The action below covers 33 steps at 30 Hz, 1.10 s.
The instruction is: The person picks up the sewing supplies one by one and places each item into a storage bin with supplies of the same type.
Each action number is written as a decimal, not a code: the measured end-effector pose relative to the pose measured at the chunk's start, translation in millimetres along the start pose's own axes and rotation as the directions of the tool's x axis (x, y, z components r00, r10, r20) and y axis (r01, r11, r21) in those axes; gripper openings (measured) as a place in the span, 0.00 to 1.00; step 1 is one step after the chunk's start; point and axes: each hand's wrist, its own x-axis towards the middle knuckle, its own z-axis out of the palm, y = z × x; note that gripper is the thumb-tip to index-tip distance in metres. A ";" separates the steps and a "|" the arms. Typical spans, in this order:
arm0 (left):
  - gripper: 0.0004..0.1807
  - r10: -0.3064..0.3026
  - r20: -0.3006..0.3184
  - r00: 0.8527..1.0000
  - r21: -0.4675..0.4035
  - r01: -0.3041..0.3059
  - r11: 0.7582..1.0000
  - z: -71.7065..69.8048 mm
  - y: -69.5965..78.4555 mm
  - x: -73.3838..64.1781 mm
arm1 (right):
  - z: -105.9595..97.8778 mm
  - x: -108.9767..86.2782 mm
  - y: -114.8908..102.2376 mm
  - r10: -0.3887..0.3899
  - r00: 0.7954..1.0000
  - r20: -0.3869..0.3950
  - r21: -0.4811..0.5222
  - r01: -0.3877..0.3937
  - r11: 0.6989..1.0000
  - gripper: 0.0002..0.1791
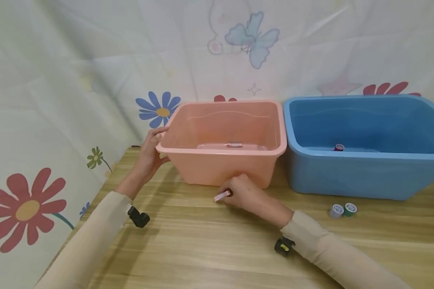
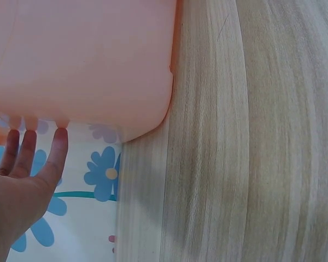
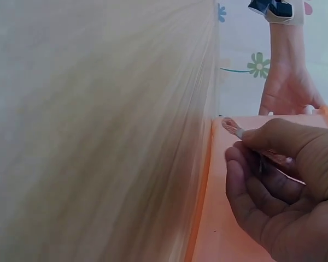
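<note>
My right hand [image 1: 244, 194] pinches a small pink skein of thread [image 1: 222, 196] between thumb and fingers, just in front of the pink bin [image 1: 220, 166]. In the right wrist view the skein's looped end [image 3: 228, 125] and a pale band around it show past the thumb; the rest is partly hidden. My left hand [image 1: 150, 154] touches the left side of the pink bin, its fingers [image 2: 57, 155] fairly straight with tips against the plastic. Inside that bin, on its floor, lies a similar small skein [image 1: 234, 145].
A blue bin [image 1: 354, 174] stands right beside the pink one, with a dark red spool [image 1: 339, 147] inside. In front of it on the wooden table [image 1: 209, 245] are a pale spool [image 1: 336, 211] and a green spool [image 1: 350, 209]. A flowered curtain [image 1: 105, 80] hangs behind.
</note>
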 end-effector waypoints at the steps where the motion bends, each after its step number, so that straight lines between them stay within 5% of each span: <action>1: 0.17 0.003 -0.001 1.000 0.002 -0.003 1.000 0.2 0.0 -0.2 | -0.2 -0.5 0.4 0.003 1.000 -0.008 0.006 -0.003 1.000 0.05; 8: 0.17 0.011 0.006 1.000 0.005 -0.011 1.000 -0.1 0.4 0.4 | -3.1 -2.9 0.8 0.051 0.998 -0.037 0.103 -0.047 0.994 0.08; 24: 0.17 0.004 0.000 1.000 -0.006 -0.004 1.000 0.3 -1.0 -1.1 | -22.8 -4.9 0.9 0.030 0.995 -0.100 0.245 -0.005 0.969 0.10; 33: 0.17 0.003 -0.006 1.000 -0.008 -0.003 1.000 1.3 -1.0 -0.9 | -31.7 -7.3 -4.4 0.028 0.988 -0.152 0.251 0.011 0.968 0.11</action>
